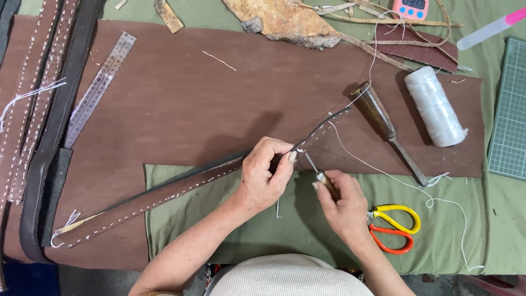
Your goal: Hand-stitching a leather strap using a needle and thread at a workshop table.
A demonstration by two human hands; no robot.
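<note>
Over on the far left, stitched leather strips [33, 93] lie along the table [460, 230] edge, a steel ruler [98, 87] just beside them on the big brown leather sheet [175, 98]. Now the action: a long brown leather strap [164, 194] runs diagonally from near left up toward the middle, a row of white stitches down its length, dark edges, one end lifted off the sheet. The left hand [266, 175] grips it partway along, fingers curled and pinching the strap near the last stitches. It looks fairly stiff yet bendable, light, not fragile; holding it close to the working point, as here, should keep it from flexing. The right hand [342, 203] comes in just beside, fingers closed around a small awl [320, 174], its metal tip touching the strap's edge. White thread [383, 174] trails off right across the green cloth. Further right: a wooden-handled tool [386, 129], a spool of white thread [435, 107], yellow-and-orange scissors [394, 227], and a cutting mat [509, 109] at the edge.
</note>
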